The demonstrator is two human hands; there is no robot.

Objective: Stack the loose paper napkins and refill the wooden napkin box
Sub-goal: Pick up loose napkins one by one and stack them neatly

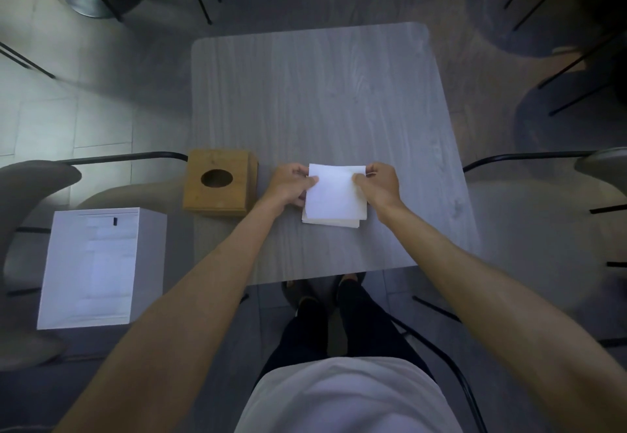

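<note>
A stack of white paper napkins [336, 198] lies on the grey wooden table [325, 93], near its front edge. My left hand [290, 185] grips the stack's left side, thumb on top. At the stack's right side my right hand [381, 183] pinches the top far corner. The top napkins are lifted a little at the far edge. The wooden napkin box [219, 186] stands at the table's left edge, just left of my left hand, with its oval slot facing up.
A white box [98, 266] sits on a chair seat to the left, below table level. Dark metal chair frames [529, 157] flank the table on both sides. More chairs and a table base stand beyond the far edge.
</note>
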